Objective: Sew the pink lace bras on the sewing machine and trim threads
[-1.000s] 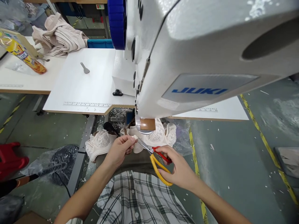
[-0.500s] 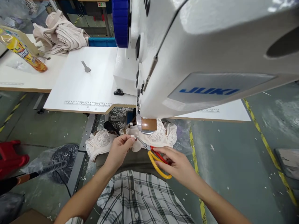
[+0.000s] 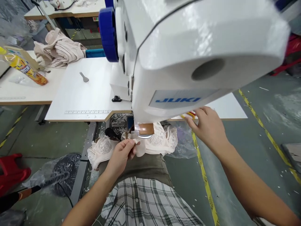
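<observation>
R hand (image 3: 208, 127) now at tabletop (image 3: 229, 108), touching scissors (image 3: 191, 115), can't tell if gripping; L hand (image 3: 122, 153) still pinching wht fabric (image 3: 135, 141).

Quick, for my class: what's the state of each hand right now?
Left hand: closed, pinching pale fabric.
Right hand: at red-and-yellow scissor handles; whether its grip is closed cannot be told.

Camera on my head, facing forward and steeply down. Sewing machine (image 3: 188, 47) looms closest, 12 to 2 o'clock. My left hand (image 3: 123, 152) between 7 and 8, right hand (image 3: 209, 125) about 3. Plaid shirt (image 3: 150, 201) at 6, from above; white tabletop (image 3: 89, 91) beyond, near 10.
</observation>
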`<action>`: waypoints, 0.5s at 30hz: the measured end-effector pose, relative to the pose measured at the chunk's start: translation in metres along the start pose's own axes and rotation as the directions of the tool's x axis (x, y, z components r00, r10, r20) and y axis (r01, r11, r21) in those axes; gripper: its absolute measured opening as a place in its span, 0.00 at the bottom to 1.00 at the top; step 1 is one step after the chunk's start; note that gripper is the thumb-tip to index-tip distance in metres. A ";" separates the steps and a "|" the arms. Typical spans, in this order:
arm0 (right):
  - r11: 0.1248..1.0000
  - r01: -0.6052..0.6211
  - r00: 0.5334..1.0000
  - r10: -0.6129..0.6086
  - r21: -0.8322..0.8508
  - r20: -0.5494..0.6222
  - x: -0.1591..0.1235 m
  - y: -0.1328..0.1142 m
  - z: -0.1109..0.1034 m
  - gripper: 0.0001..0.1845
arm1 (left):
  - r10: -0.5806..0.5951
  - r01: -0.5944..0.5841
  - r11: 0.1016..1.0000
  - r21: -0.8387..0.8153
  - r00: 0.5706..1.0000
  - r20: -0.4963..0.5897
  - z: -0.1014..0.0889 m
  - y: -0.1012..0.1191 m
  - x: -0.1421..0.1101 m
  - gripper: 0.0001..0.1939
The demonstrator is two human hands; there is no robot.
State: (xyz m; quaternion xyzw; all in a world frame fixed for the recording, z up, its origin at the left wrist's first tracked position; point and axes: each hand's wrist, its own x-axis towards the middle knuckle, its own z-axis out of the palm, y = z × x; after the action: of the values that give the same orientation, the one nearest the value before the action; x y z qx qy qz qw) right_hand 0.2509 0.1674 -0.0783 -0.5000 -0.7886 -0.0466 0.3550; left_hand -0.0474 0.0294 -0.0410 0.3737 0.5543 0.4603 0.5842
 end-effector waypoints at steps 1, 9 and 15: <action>0.998 0.061 0.996 -0.059 0.035 -0.060 -0.002 -0.016 0.000 0.18 | -0.021 0.019 0.997 0.081 0.999 0.033 0.003 0.006 -0.002 0.21; 0.781 0.434 0.851 -0.519 0.448 0.081 -0.049 -0.102 0.022 0.09 | 0.037 -0.172 0.664 0.728 0.979 0.198 0.016 0.018 -0.014 0.17; 0.307 -0.700 0.709 0.411 0.645 0.573 -0.048 -0.082 0.030 0.21 | 0.292 -0.344 0.822 0.453 0.939 0.183 0.004 -0.075 -0.015 0.32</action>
State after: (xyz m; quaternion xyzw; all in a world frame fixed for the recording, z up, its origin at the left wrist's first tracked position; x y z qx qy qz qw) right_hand 0.1804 0.1030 -0.1066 -0.5119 -0.5275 0.5366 0.4145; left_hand -0.0333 -0.0063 -0.1068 0.6173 0.5488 0.3796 0.4168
